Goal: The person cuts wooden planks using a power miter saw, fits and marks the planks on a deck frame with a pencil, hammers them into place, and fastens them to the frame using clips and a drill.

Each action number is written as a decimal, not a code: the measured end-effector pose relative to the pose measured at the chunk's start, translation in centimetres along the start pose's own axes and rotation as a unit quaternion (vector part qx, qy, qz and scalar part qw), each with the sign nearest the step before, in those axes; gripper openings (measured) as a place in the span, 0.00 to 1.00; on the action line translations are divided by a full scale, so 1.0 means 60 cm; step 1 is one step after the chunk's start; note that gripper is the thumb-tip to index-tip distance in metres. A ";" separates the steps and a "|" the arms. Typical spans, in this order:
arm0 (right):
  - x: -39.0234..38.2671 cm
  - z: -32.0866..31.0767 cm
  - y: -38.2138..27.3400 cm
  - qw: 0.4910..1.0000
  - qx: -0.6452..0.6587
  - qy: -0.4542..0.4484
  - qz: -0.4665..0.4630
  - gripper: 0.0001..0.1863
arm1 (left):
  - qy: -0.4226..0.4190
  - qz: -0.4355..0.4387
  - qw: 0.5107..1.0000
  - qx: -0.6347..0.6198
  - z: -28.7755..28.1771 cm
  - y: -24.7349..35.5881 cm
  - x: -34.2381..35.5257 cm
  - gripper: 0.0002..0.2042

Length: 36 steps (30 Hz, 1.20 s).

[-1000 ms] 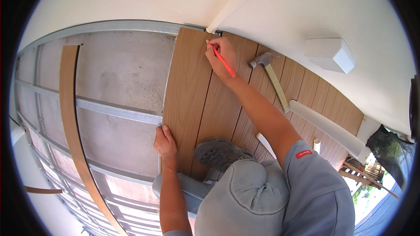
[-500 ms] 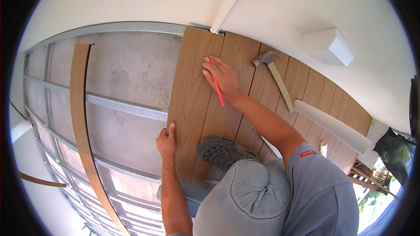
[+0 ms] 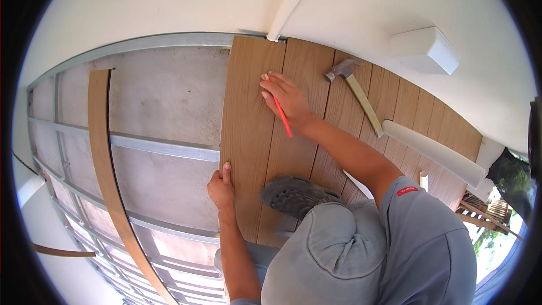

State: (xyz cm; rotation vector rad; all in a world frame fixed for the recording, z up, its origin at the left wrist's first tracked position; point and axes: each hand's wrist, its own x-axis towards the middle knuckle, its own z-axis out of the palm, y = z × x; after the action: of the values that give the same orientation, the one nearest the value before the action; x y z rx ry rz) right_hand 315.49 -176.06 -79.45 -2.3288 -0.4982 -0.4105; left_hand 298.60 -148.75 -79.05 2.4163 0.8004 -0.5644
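Right hand: we see the right hand (image 3: 288,100) closed around a red pencil (image 3: 280,112), over the seam between the end board and its neighbour.
Pencil: slanted, upper end by the fingertips above the end board.
Left hand: we find the left hand (image 3: 221,191) holding the end board's outer edge, thumb on top, fingers curled at the side; fingertips hidden.
End board: we place this brown end board (image 3: 247,101) at the left of the laid boards (image 3: 350,121), next to the open metal frame (image 3: 166,146).
Hammer: we log a hammer (image 3: 363,104) lying on the laid boards, right of the right hand.
White tube: lies near the handle's end; we mark the tube (image 3: 435,154).
Loose plank: we note a narrow plank (image 3: 100,135) across the frame, well apart from the left hand.
Shoe: we record a dark shoe (image 3: 299,196) on the boards between the forearms.
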 end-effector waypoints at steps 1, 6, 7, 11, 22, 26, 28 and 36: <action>0.001 -0.001 0.000 1.000 -0.001 0.002 0.002 0.12 | 0.013 -0.005 1.000 0.013 -0.003 0.003 -0.011 0.35; -0.001 -0.002 -0.012 1.000 0.010 -0.005 0.013 0.13 | -0.008 -0.008 1.000 -0.026 -0.011 0.010 -0.001 0.35; 0.001 -0.001 -0.015 1.000 0.010 -0.007 0.013 0.13 | -0.023 -0.014 0.998 -0.057 -0.014 0.016 0.004 0.35; 0.001 0.006 -0.006 1.000 -0.004 -0.019 0.015 0.13 | -0.071 -0.020 0.995 -0.068 -0.019 0.006 0.005 0.35; 0.007 0.006 -0.018 0.999 0.003 -0.046 0.004 0.13 | -0.068 -0.012 0.996 -0.058 -0.012 -0.008 0.015 0.38; -0.007 0.012 -0.001 0.999 0.005 -0.052 -0.005 0.13 | -0.013 0.017 1.000 -0.005 -0.018 -0.001 0.006 0.37; -0.018 0.016 -0.004 0.998 0.013 -0.054 -0.008 0.14 | 0.047 -0.020 0.992 0.112 -0.063 0.002 -0.025 0.37; -0.003 0.014 -0.009 0.989 0.024 -0.140 -0.028 0.14 | 0.035 -0.012 0.986 0.163 -0.249 -0.082 0.059 0.38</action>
State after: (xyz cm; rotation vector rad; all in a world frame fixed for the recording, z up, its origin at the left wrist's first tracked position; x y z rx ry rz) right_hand 315.20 -175.19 -79.81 -2.3419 -0.7004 -0.0934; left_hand 301.32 -135.01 -71.09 2.7412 0.8208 -0.6668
